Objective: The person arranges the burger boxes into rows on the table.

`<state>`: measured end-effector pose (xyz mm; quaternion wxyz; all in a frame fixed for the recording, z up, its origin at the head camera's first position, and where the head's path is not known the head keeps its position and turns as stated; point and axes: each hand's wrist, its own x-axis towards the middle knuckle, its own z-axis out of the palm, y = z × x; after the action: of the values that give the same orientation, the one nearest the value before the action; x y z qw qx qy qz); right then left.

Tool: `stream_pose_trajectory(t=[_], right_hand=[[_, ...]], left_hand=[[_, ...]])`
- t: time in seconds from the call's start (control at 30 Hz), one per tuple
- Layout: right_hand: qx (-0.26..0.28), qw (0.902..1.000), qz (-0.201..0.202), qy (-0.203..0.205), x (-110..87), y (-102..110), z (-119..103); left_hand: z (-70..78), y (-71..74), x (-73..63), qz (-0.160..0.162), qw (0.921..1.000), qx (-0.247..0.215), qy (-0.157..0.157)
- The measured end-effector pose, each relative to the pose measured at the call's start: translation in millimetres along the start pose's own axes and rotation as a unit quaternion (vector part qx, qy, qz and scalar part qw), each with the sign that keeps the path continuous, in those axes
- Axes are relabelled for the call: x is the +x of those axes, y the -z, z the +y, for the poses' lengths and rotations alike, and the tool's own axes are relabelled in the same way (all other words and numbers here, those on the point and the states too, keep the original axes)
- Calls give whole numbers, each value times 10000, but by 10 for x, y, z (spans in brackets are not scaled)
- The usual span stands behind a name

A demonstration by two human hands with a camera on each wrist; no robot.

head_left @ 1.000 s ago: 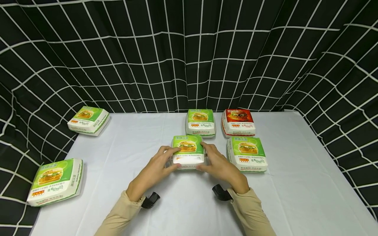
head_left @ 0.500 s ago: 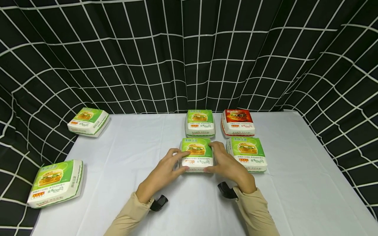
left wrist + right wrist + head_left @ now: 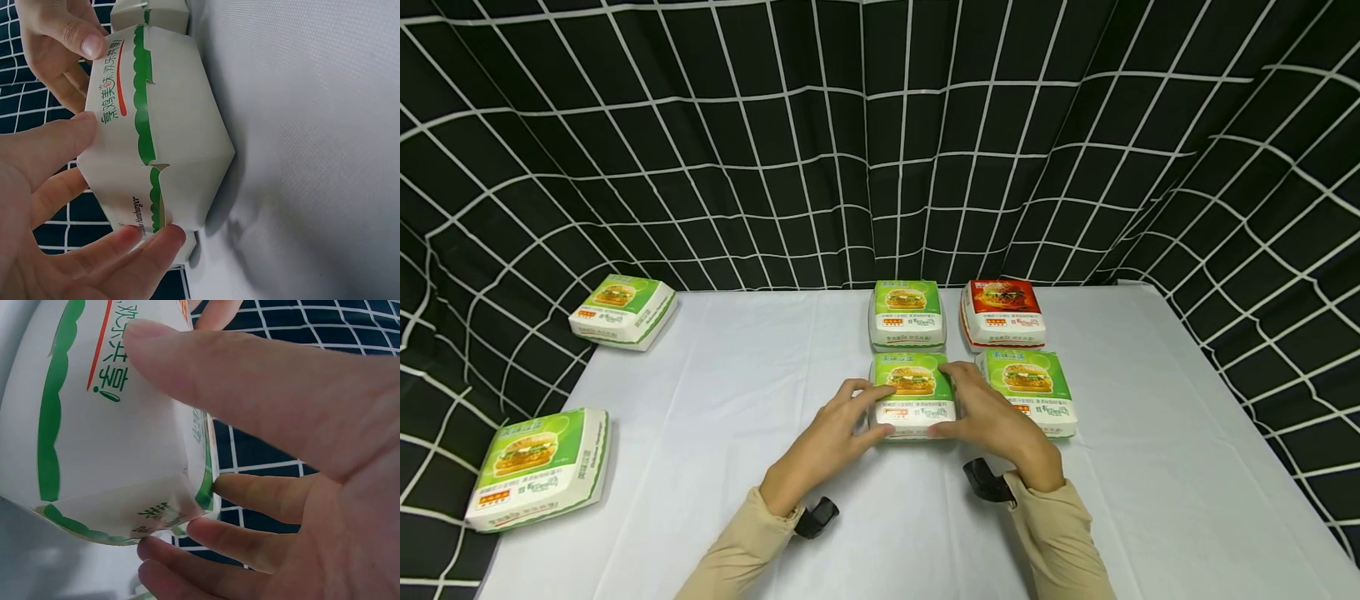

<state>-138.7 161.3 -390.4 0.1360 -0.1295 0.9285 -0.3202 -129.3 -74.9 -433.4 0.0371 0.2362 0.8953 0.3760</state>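
Between both hands is a green-and-white burger box (image 3: 917, 408), with a burger picture on its lid. My left hand (image 3: 844, 423) grips its left side, thumb (image 3: 78, 134) at the front face and fingers spread along the side. From the right, my right hand (image 3: 998, 421) holds it too, its thumb (image 3: 169, 353) pressed on the front face and the other fingers along the side wall. Just right of that hand sits another green burger box (image 3: 1030, 379), partly covered by it. Behind the held box stands a third green box (image 3: 908, 312), with a red burger box (image 3: 1003, 310) beside it.
Two more green burger boxes lie at the left, one at the back corner (image 3: 623, 310) and one nearer the front (image 3: 538, 467), both turned at an angle. A white cloth (image 3: 737, 358) covers the table. A black grid curtain (image 3: 775, 167) encloses the back and sides.
Both hands have moved the green burger box to the right, closing the gap to the green box on the right and lining it up in front of the rear green one.
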Motion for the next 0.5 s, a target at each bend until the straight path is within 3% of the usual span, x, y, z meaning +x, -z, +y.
stream_pose_trajectory(t=[0.5], right_hand=[[-76, 9998, 107, 165, 15, 27, 71]], left_hand=[[41, -15, 50, -77, 9998, 159, 54]])
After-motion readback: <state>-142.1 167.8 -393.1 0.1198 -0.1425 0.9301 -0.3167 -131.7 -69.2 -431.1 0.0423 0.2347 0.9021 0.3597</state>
